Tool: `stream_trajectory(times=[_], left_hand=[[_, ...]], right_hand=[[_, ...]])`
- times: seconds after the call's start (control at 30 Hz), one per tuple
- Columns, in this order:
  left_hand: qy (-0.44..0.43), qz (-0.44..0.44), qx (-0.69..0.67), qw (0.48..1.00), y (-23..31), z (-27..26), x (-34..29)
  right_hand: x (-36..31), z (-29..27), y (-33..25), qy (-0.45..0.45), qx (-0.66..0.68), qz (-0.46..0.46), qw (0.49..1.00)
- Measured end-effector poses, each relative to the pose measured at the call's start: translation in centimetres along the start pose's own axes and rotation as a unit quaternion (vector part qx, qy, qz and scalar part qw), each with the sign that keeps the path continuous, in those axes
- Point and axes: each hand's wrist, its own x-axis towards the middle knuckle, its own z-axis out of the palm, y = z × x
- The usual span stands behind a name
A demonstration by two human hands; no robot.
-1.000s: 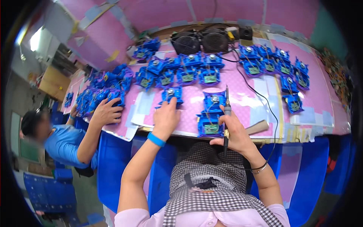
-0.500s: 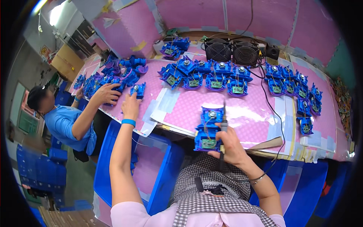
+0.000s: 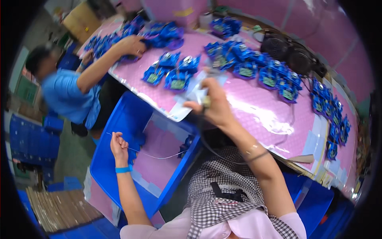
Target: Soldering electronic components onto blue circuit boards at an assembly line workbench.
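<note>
My left hand (image 3: 119, 146) is over the blue bin (image 3: 104, 153) with its fingers curled around a thin pale wire (image 3: 157, 157), which trails right across the bin. My right hand (image 3: 218, 104) is raised over the table's front edge, smeared by motion. In it is a soldering iron (image 3: 205, 102), its black cable looping down past my wrist; its tip is blurred. Left of that hand, blue plastic assemblies (image 3: 177, 81) with green circuit boards and round metal parts lie in two pairs on the pink table (image 3: 246, 109).
More blue assemblies (image 3: 268, 79) stand in rows at the back and right. Two black fans (image 3: 274, 46) sit behind them. At the left, a person in a blue shirt (image 3: 65, 95) reaches to another pile of assemblies (image 3: 165, 34). A cardboard piece (image 3: 301, 158) lies at the front edge.
The view has swung left. My left hand has left a blue assembly and dropped over the bin. My right hand has risen with the iron; the pair beside it is gone from the table's front.
</note>
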Motion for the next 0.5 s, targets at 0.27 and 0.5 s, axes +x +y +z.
stream_trajectory(times=[0.27,0.5], left_hand=[[0.202,0.154,0.683,0.685,-5.5,-17.8,6.7],[0.020,0.061,0.787,0.613,-15.0,-14.2,13.7]], right_hand=[[-7.5,-10.3,-1.4,0.092,-0.064,0.105,0.988],[-13.4,-15.2,1.4,0.179,-0.168,0.150,0.958]])
